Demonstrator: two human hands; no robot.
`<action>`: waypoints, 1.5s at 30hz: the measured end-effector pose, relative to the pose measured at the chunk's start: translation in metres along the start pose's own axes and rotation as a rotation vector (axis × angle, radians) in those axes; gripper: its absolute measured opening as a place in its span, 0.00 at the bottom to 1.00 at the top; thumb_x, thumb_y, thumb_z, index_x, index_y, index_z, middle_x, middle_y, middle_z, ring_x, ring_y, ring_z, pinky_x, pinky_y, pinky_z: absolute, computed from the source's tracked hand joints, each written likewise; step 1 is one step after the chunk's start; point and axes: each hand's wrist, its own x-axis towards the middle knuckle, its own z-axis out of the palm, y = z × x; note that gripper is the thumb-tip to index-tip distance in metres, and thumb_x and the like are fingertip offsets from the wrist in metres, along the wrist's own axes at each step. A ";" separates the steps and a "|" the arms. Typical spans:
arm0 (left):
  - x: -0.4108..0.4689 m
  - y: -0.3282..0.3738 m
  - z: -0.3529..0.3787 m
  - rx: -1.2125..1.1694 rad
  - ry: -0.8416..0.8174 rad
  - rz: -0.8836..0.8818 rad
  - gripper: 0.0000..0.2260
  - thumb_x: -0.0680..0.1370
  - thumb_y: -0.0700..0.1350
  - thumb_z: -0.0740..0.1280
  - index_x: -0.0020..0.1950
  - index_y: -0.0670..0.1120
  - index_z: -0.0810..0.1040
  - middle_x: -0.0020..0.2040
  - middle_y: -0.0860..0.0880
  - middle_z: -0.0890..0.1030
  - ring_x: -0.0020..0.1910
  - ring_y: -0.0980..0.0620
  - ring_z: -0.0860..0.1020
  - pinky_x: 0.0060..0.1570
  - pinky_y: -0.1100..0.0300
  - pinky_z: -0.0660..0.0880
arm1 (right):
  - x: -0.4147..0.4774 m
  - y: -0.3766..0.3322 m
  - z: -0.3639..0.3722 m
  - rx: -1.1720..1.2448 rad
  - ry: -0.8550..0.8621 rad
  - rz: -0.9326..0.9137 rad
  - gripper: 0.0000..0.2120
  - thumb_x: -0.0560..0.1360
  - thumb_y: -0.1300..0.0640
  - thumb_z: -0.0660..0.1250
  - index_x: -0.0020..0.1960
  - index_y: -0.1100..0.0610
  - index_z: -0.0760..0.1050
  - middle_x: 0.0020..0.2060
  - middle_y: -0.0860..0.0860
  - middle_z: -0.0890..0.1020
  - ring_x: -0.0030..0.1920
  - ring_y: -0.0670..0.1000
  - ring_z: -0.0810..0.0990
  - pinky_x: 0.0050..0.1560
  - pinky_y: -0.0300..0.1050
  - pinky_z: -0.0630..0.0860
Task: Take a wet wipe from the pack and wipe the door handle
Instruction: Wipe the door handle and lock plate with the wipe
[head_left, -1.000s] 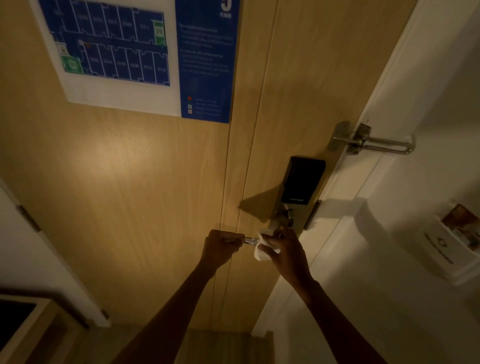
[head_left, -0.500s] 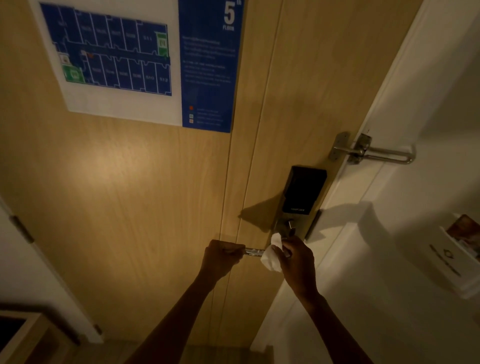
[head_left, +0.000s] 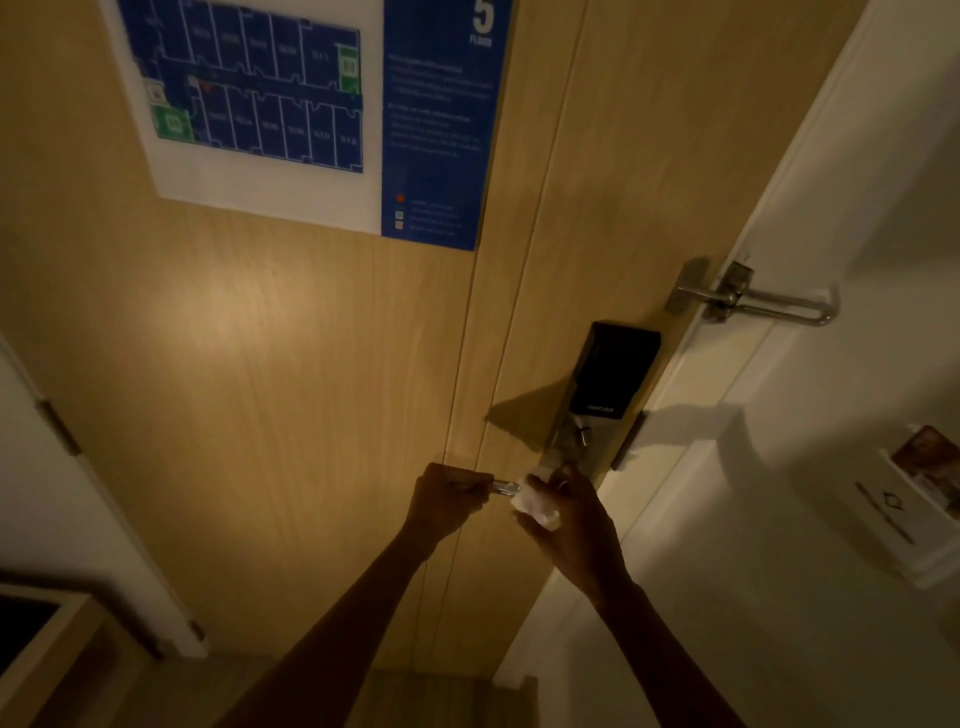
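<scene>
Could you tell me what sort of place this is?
Most likely a hotel room, seen from inside at its door. The floor plan on the door marks floor 5 with numbered rooms, an electronic lock sits above the handle, and a swing-bar guard spans door and frame.

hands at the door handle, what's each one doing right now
Left hand: closed around the free end of the door handle.
Right hand: closed on the wet wipe, pressed against the handle.
</scene>
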 end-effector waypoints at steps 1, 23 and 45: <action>0.000 -0.001 0.000 -0.018 -0.001 -0.003 0.11 0.71 0.37 0.73 0.39 0.55 0.85 0.35 0.45 0.85 0.32 0.51 0.81 0.41 0.51 0.80 | 0.001 0.000 0.002 -0.017 -0.004 0.002 0.21 0.73 0.46 0.70 0.64 0.49 0.75 0.61 0.53 0.75 0.57 0.48 0.77 0.50 0.33 0.77; 0.006 -0.006 -0.006 -0.013 -0.007 0.032 0.05 0.71 0.38 0.74 0.46 0.43 0.86 0.40 0.40 0.86 0.37 0.47 0.83 0.44 0.55 0.81 | 0.017 -0.018 0.009 0.204 0.116 0.088 0.13 0.72 0.54 0.72 0.56 0.55 0.81 0.50 0.50 0.81 0.49 0.40 0.76 0.46 0.25 0.72; 0.011 -0.009 -0.008 0.007 -0.045 0.070 0.05 0.70 0.40 0.75 0.42 0.49 0.85 0.39 0.40 0.85 0.39 0.40 0.84 0.45 0.43 0.81 | 0.016 0.005 0.002 0.180 0.185 0.229 0.13 0.70 0.55 0.74 0.53 0.60 0.81 0.50 0.54 0.84 0.50 0.51 0.82 0.49 0.38 0.77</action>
